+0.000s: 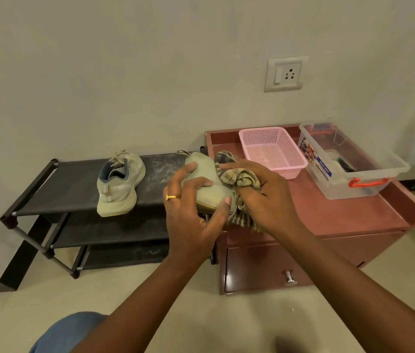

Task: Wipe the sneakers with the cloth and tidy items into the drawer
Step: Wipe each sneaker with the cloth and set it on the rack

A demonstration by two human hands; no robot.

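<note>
My left hand (193, 207) grips a pale greenish sneaker (207, 179) held up between the shoe rack and the cabinet, fingers curled over its upper and thumb under its sole. My right hand (265, 197) clutches a striped beige and dark cloth (237, 178) bunched against the sneaker's right side. The second sneaker (119, 186) stands on the top shelf of the black shoe rack (74, 184), heel toward me. The reddish cabinet's drawer (259, 266) is closed, with a metal knob (289, 277) on its front.
On the cabinet top (341, 212) sit a pink mesh basket (272, 150) and a clear plastic box (349, 161) with orange handles holding small items. A wall socket (286, 73) is above. White dust marks the rack's top shelf. My knee (68, 332) shows at the bottom.
</note>
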